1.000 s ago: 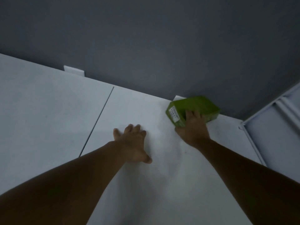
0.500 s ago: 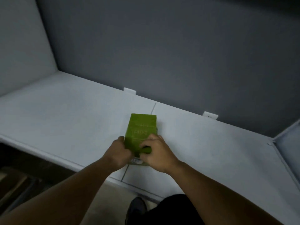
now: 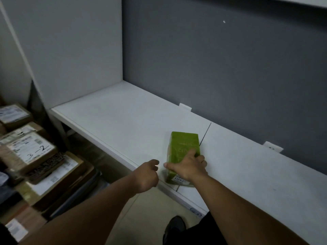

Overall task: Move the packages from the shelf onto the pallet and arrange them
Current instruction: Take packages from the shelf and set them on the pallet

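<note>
Half a second ago both hands were on the green package; now the left hand (image 3: 146, 175) has let go; the view has swung left too. Far left, brown cardboard boxes (image 3: 31, 152) are piled low down, with white paper labels; one label (image 3: 33, 150) has "3-2" written by hand in black; its small print is too blurry to read. The left hand is over the front edge of the white shelf (image 3: 123, 117), fingers loosely bent, holding nothing. Just right of it the green package (image 3: 184, 144) lies flat on the shelf, near the front edge, across a thin dark seam (image 3: 206, 133); pale writing on its top cannot be read; a small white sticker (image 3: 178, 180) with black bars is on its near end. The right hand (image 3: 187, 167) grips the package from above, thumb on its left side, fingers over the top.
</note>
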